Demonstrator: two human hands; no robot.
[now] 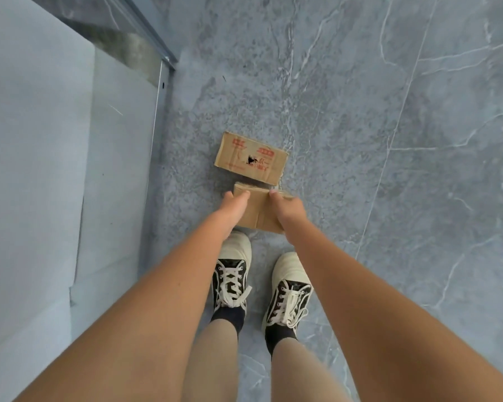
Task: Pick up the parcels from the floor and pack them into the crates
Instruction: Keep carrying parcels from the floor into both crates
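A plain brown cardboard parcel (257, 208) is just in front of my feet, low over the grey floor. My left hand (233, 208) grips its left side with the thumb on top. My right hand (288, 208) grips its right side, thumb on the top face. Whether the parcel touches the floor is not clear. Beyond it a second brown parcel (251, 159) with red print and a small dark hole lies flat on the floor. No crate is in view.
My two shoes (233, 271) stand right behind the held parcel. A pale wall panel with a metal frame (157, 117) runs along the left side. Grey marble floor tiles (404, 140) stretch to the right and ahead.
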